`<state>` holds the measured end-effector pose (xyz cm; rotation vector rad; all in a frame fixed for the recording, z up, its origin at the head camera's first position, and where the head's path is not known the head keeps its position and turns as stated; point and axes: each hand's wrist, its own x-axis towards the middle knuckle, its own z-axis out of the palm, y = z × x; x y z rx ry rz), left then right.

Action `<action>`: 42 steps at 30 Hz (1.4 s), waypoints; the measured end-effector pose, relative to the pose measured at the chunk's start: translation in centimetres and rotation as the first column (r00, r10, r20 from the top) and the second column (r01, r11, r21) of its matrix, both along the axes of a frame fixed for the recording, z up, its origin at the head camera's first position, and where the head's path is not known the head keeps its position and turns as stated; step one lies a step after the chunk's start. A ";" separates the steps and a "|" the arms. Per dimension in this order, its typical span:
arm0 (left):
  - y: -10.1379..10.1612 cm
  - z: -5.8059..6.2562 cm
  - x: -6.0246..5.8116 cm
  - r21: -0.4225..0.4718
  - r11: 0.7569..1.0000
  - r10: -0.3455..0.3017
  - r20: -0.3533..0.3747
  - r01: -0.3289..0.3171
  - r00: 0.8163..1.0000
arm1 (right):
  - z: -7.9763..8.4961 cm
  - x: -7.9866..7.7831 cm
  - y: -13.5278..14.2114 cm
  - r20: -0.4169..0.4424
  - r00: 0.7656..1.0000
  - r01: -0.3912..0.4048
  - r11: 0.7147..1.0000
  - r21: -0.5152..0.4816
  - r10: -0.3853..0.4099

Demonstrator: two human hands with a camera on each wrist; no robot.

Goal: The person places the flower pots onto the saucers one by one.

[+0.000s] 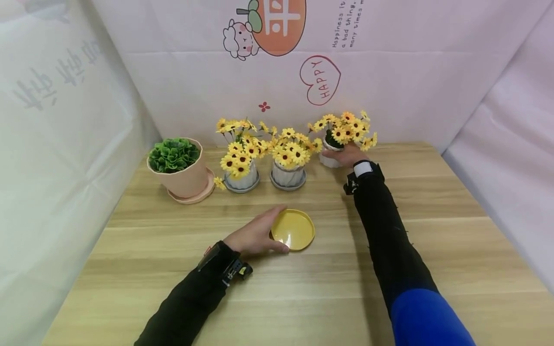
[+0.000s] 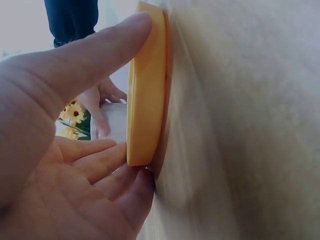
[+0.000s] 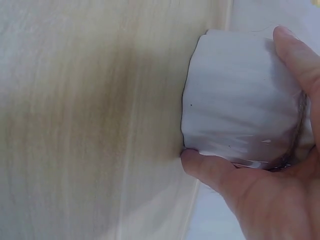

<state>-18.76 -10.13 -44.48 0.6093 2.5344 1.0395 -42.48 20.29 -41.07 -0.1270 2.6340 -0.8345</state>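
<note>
In the head view my left hand (image 1: 254, 235) holds a round yellow saucer (image 1: 295, 229) by its left side, near the middle of the table. The left wrist view has the thumb at one end of the saucer's rim (image 2: 146, 90) and fingers at the other, with the saucer close over the wood. At the back right, my right hand (image 1: 348, 155) grips a white ribbed flowerpot (image 1: 329, 161) with yellow daisies (image 1: 344, 129). Thumb and fingers span the sides of this pot (image 3: 235, 95) in the right wrist view, its base right at the tabletop.
Two more white pots of yellow daisies stand on grey saucers (image 1: 289, 186) (image 1: 243, 189) left of the gripped pot. A pink pot (image 1: 185, 181) with a green plant sits on a pink saucer (image 1: 196, 196) at the back left. A printed cloth (image 1: 195, 81) hangs behind the wooden table (image 1: 303, 302).
</note>
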 end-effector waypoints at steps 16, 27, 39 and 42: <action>0.1 0.3 -0.5 0.007 1.000 -0.006 0.000 0.006 1.000 | -0.3 0.3 1.4 -0.024 1.000 -0.004 0.998 -0.067 0.003; 0.0 0.1 0.0 -0.003 1.000 0.001 -0.001 -0.001 1.000 | 0.4 3.6 1.3 -0.034 0.999 -0.034 0.999 -0.016 0.034; 0.0 0.1 0.3 0.003 1.000 0.011 0.011 -0.011 1.000 | -0.7 4.4 2.2 -0.133 0.988 -0.100 0.983 -0.151 0.080; -0.1 0.1 0.2 0.010 1.000 0.010 0.009 -0.011 1.000 | -0.6 4.8 2.4 -0.134 0.987 -0.113 0.979 -0.169 0.090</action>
